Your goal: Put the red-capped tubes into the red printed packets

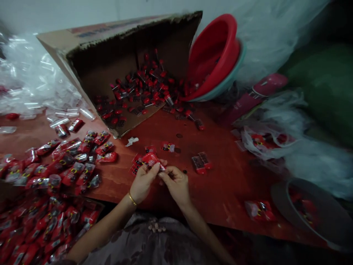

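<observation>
Between my two hands is a small red packet with clear parts [150, 159], held just above the table. My left hand [142, 184], with a gold bangle at the wrist, grips it with the thumb on top. The fingers of my right hand [176, 184] pinch its right-hand end; the exact spot is partly hidden. Flat red printed pieces [135, 164] lie beside my left fingertips. Just beyond the hands is another printed piece [167, 147]. Two small clear containers with red ends [199, 164] lie to the right of my right hand.
A tipped cardboard box [121, 33] spills red-capped containers [149, 88] onto the table [220, 184]. Red packets [68, 158] pile up at left, near clear tubes [30, 81]. To the right are a red basin [231, 40], a pink bottle [248, 97] and a grey bowl [281, 195].
</observation>
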